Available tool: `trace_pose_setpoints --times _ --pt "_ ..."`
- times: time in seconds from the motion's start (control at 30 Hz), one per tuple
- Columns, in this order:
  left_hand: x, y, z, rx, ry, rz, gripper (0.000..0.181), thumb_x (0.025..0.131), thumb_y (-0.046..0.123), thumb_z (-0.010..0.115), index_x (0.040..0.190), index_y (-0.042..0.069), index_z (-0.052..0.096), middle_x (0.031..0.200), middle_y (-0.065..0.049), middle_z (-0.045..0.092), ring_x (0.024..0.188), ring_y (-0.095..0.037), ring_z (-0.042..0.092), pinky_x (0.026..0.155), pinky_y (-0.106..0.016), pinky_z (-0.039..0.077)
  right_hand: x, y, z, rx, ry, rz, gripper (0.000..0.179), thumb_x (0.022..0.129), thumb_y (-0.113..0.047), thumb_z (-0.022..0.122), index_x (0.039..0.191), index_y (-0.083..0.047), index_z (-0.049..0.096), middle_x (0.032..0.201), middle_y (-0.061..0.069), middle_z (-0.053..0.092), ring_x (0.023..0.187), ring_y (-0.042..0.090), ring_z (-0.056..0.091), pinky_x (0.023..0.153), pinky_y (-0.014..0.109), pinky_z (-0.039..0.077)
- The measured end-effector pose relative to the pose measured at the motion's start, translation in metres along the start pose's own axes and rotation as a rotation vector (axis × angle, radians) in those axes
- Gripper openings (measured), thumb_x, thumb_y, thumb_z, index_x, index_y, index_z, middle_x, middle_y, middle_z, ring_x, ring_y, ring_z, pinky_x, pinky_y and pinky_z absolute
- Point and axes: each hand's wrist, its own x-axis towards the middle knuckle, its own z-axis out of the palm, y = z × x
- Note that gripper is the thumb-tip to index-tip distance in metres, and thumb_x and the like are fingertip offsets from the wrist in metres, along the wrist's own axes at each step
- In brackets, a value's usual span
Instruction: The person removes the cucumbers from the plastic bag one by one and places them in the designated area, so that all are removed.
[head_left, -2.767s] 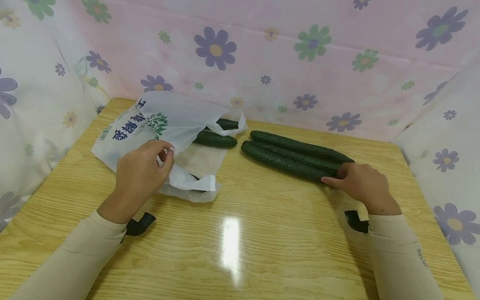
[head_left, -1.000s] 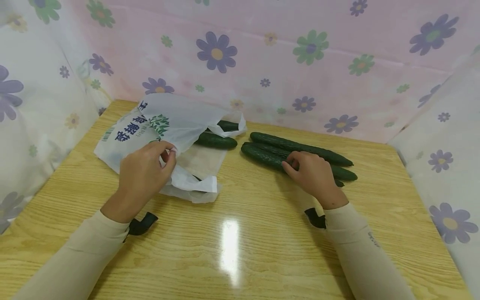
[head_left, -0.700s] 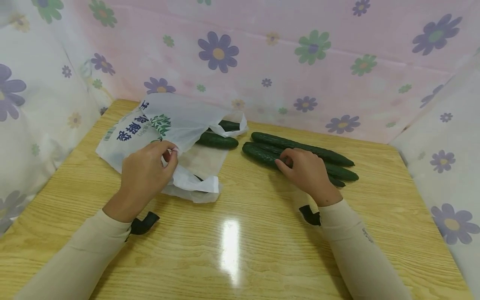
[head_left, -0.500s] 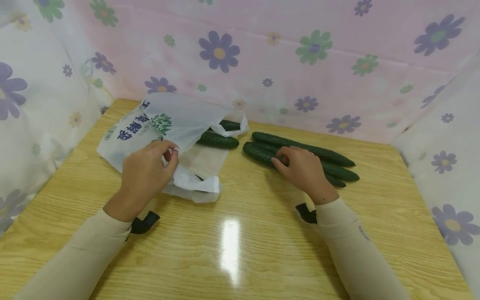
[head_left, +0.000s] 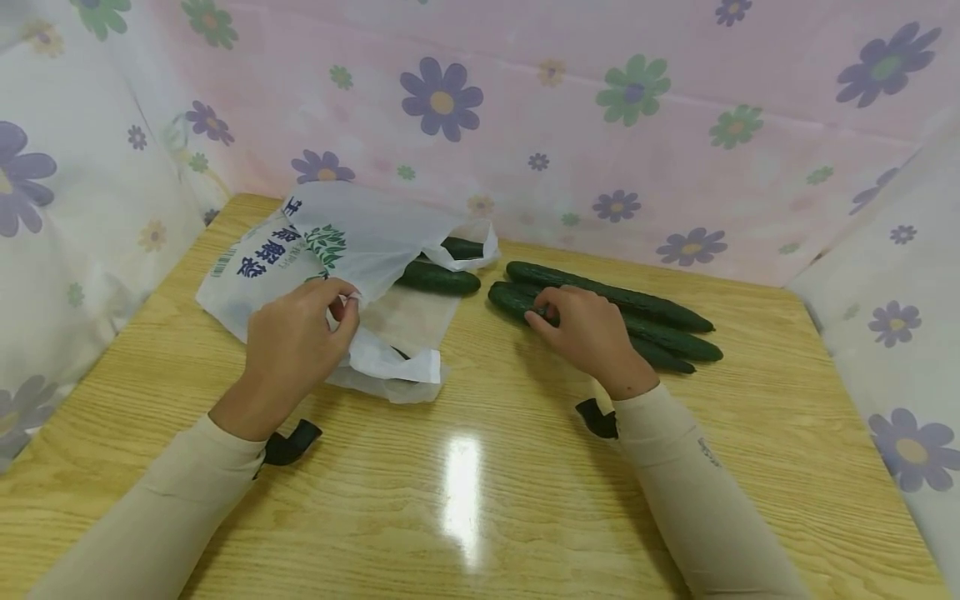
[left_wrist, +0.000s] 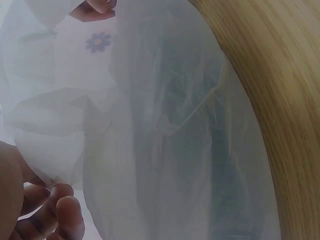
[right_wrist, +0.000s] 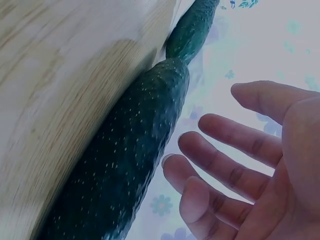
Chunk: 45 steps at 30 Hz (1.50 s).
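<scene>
My left hand (head_left: 296,350) pinches the edge of a white plastic bag (head_left: 382,208) with dark blue and green print, lying on the left of the table. Through its opening a cucumber (head_left: 438,279) pokes out, and another shows at the bag's handle. Over three cucumbers side by side on the right, my right hand (head_left: 588,329) hovers with relaxed, spread fingers. The back cucumber (head_left: 622,296) lies full length in view; the front cucumber (right_wrist: 120,145) is partly hidden under the hand in the head view. In the right wrist view, the fingers hold nothing.
The wooden table (head_left: 420,517) has a floral cloth (head_left: 525,100) hanging behind it and at both sides. A black strap (head_left: 292,443) juts from the left wrist, with a similar black strap (head_left: 597,418) at the right.
My right hand has moved left from the right ends of the cucumbers toward their left ends. The left hand keeps its pinch on the bag and has hardly moved.
</scene>
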Motion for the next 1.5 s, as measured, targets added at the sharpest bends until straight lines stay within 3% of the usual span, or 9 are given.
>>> trace_pose_setpoints --times 0.57,0.87,1.1,1.5 --pt "0.0 0.0 0.0 0.009 -0.013 -0.01 0.013 0.093 0.015 0.063 0.092 0.005 0.073 0.07 -0.006 0.066 0.044 -0.014 0.045 0.039 -0.027 0.029 0.02 -0.023 0.009 0.051 -0.05 -0.014 0.028 0.097 -0.037 0.065 0.112 -0.015 0.072 0.097 0.003 0.067 0.078 0.02 0.062 0.067 0.04 0.052" --pt "0.001 0.0 0.001 0.014 -0.011 -0.004 0.014 0.093 0.016 0.064 0.093 0.006 0.073 0.07 -0.005 0.066 0.044 -0.015 0.045 0.039 -0.028 0.029 0.03 -0.036 0.015 0.124 -0.064 -0.069 0.023 0.098 -0.034 0.064 0.108 -0.015 0.072 0.097 0.002 0.067 0.081 0.017 0.061 0.072 0.037 0.051" --pt "0.001 -0.001 0.002 0.016 -0.011 0.002 0.014 0.093 0.016 0.064 0.093 0.006 0.072 0.07 -0.005 0.065 0.044 -0.015 0.044 0.039 -0.028 0.029 0.037 -0.051 0.02 0.3 -0.173 -0.094 0.025 0.099 -0.032 0.062 0.113 -0.013 0.071 0.103 0.002 0.067 0.09 0.018 0.061 0.081 0.038 0.052" --pt "0.0 -0.001 0.001 0.009 -0.015 0.003 0.013 0.093 0.016 0.064 0.093 0.005 0.072 0.07 -0.005 0.065 0.043 -0.015 0.042 0.039 -0.028 0.028 0.041 -0.074 0.029 0.327 -0.235 -0.15 0.026 0.099 -0.034 0.062 0.115 -0.016 0.071 0.107 0.001 0.069 0.095 0.017 0.063 0.082 0.036 0.053"
